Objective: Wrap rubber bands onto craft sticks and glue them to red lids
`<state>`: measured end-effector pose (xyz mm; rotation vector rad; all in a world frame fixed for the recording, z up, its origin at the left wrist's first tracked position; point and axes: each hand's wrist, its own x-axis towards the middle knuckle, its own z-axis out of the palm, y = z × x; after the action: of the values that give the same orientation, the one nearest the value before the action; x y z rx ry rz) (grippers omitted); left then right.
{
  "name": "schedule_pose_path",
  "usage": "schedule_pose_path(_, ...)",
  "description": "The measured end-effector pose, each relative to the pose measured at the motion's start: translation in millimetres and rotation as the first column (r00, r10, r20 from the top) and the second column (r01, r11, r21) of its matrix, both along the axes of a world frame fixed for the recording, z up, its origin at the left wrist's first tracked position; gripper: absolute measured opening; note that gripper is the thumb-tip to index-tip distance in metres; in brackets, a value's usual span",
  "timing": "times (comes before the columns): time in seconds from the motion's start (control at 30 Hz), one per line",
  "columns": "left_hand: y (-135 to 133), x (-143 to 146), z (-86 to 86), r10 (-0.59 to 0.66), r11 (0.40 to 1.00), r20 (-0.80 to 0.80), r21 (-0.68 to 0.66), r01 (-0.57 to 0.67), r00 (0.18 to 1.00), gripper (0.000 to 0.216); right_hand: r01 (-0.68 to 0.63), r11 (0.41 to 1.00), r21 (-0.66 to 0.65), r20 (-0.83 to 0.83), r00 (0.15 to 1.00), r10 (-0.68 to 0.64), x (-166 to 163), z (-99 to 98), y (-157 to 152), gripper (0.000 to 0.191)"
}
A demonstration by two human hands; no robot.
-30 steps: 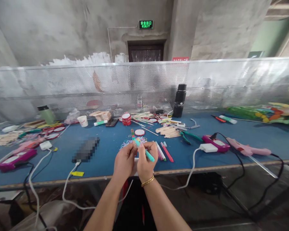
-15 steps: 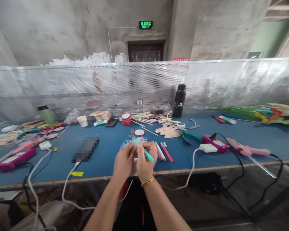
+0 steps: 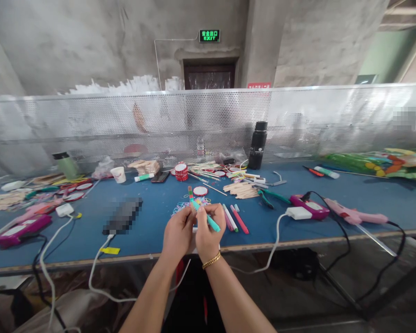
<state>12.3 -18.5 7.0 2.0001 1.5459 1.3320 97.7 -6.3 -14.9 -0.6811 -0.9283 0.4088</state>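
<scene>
Close together over the table's front edge are both my hands. A turquoise marker pen (image 3: 213, 225) is gripped in my right hand (image 3: 210, 229), its tip end pointing up and left. My left hand (image 3: 178, 231) is closed on a craft stick (image 3: 190, 192), whose upper end shows red and green coloured bands; its lower part is hidden by my fingers. The marker's tip meets the stick. Behind my hands lies a pile of small coloured rubber bands (image 3: 180, 206). Several markers (image 3: 239, 218), pink and white among them, lie just right of my right hand.
Loose wooden sticks (image 3: 242, 188), a round red-rimmed disc (image 3: 200, 191) and green-handled pliers (image 3: 265, 200) lie further back. A black bottle (image 3: 258, 145) stands near the mesh screen. Pink glue gun (image 3: 357, 215) and white cable (image 3: 278, 238) are at right; a blurred dark device (image 3: 123, 216) is left.
Almost nothing differs. The marker and my hands hold nearly the same pose at the stick; the whole view has shifted very slightly.
</scene>
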Motion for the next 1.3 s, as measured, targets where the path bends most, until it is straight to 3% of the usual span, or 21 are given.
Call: schedule_pose_path(1.3,0.7,-0.9,-1.3,0.003,1.0,0.016,0.006,-0.003,1.0,0.031,0.045,0.999,0.002,0.001,0.999,-0.045,2.3,2.0,-2.5,0.019)
